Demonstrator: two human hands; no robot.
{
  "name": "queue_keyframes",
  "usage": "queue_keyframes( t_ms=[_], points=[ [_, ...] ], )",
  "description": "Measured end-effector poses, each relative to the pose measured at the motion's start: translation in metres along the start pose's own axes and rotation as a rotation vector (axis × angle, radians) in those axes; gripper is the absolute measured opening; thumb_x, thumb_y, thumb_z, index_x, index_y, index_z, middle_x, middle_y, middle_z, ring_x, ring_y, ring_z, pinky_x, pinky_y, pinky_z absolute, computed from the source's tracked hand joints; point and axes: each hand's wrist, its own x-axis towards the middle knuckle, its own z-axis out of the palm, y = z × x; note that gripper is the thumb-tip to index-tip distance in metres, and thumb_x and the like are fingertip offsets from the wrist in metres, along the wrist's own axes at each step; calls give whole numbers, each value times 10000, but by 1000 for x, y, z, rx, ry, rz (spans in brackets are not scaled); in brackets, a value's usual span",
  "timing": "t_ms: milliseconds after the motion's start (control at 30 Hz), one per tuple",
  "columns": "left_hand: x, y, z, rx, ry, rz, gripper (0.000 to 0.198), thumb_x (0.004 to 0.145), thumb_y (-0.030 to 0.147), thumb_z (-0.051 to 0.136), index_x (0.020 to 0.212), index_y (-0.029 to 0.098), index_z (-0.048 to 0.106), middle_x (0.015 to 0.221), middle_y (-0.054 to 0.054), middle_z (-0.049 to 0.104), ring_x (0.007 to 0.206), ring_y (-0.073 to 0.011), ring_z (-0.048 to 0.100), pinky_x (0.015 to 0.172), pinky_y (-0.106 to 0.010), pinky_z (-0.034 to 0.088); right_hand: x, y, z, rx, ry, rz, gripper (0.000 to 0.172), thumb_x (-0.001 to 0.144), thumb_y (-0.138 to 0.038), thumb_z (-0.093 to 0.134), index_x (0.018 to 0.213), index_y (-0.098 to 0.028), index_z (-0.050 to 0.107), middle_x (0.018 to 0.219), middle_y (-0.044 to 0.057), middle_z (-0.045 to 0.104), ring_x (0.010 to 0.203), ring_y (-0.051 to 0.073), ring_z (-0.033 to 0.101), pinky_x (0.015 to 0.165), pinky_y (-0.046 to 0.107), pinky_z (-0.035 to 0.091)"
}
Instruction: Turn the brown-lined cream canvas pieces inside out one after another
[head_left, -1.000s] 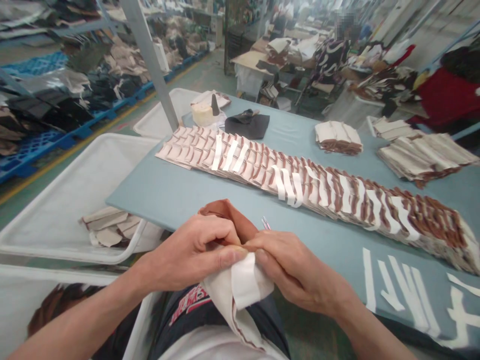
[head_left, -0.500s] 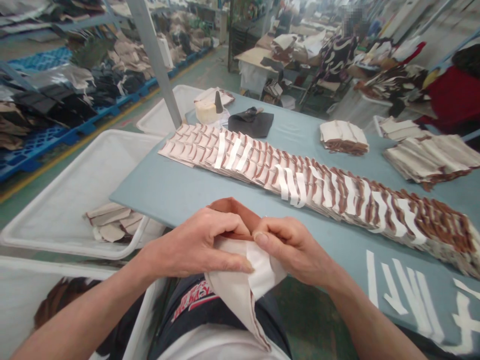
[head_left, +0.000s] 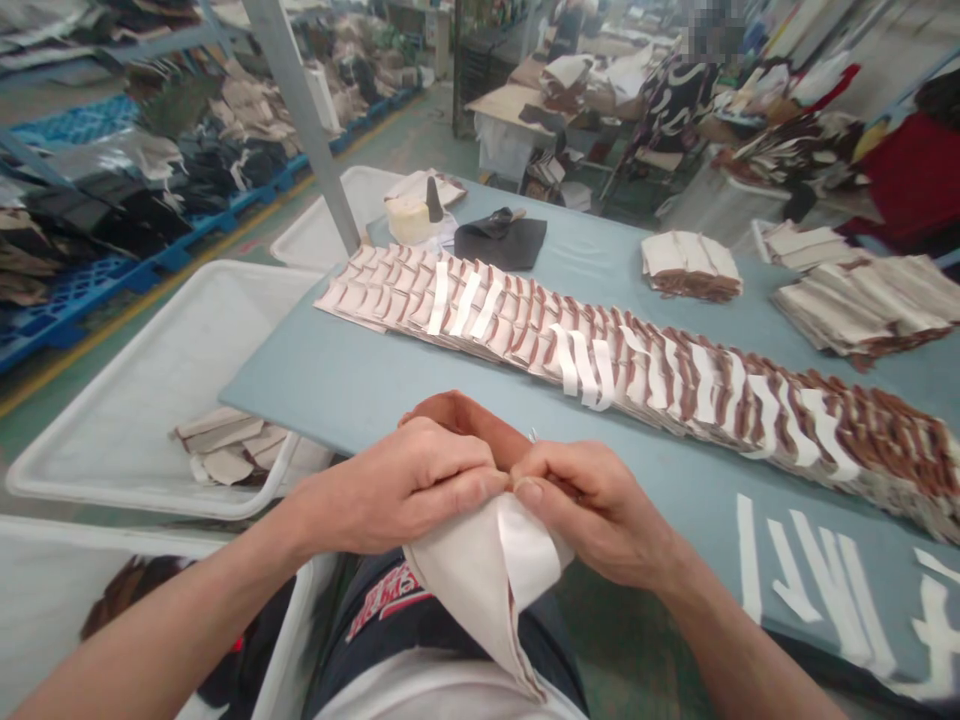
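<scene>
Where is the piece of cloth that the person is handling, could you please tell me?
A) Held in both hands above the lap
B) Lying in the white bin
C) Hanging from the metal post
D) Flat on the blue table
A: the left hand and right hand grip the cloth together, off the table.

I see long fabric-piece row [head_left: 600, 365] on blue table [head_left: 300, 390], white bin [head_left: 127, 390] near left, loaded shelving [head_left: 150, 130] far left.
</scene>
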Motion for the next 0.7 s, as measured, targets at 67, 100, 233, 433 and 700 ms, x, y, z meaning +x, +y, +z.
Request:
queue_keyframes(
  t_ms=[67, 100, 233, 433, 700],
  points=[
    [-2, -1, 1, 52, 16, 37, 394, 1069, 294, 391, 716, 172, 518, 667, 27, 523, 623, -115, 475, 626, -251, 338, -3, -1, -2, -63, -35, -9, 273, 1050, -265, 474, 854, -173, 640, 694, -15, 608, 579, 93, 502, 544, 208, 368],
    [-3, -2, 1, 69, 22, 52, 379, 1067, 271, 391, 729, 171, 529, 678, 25, 532, 630, -117, 481, 634, -250, 342, -4, -1, -3, -110, -58, -12, 259, 1054, -247, 465, 892, -175, 654, 721, -6, 639, 600, 99, 528, 569, 213, 381],
    [-7, -6, -1, 53, 46, 62, 380, 1077, 252, 378, 734, 171, 520, 690, 33, 521, 631, -109, 477, 645, -239, 348, -2, -4, -5, -279, -38, -101, 206, 1047, -195, 494, 933, -180, 665, 759, 10, 688, 656, 118, 581, 655, 240, 401],
    [-5, -5, -9, 14, 7, -46, 415, 1086, 381, 404, 761, 166, 548, 710, 32, 552, 663, -109, 502, 646, -234, 356, 15, -10, -2, -443, 24, -225, 204, 1003, -151, 511, 857, -178, 651, 688, 8, 651, 612, 135, 559, 602, 265, 362],
    [-10, 4, -16, 21, -41, -67, 244, 942, 257, 565, 713, 195, 510, 614, 55, 496, 568, -87, 473, 572, -230, 347, 18, -9, -1, -586, 40, -444, 172, 950, -113, 553, 852, -229, 633, 644, -13, 660, 547, 136, 596, 544, 267, 404]
  ],
)
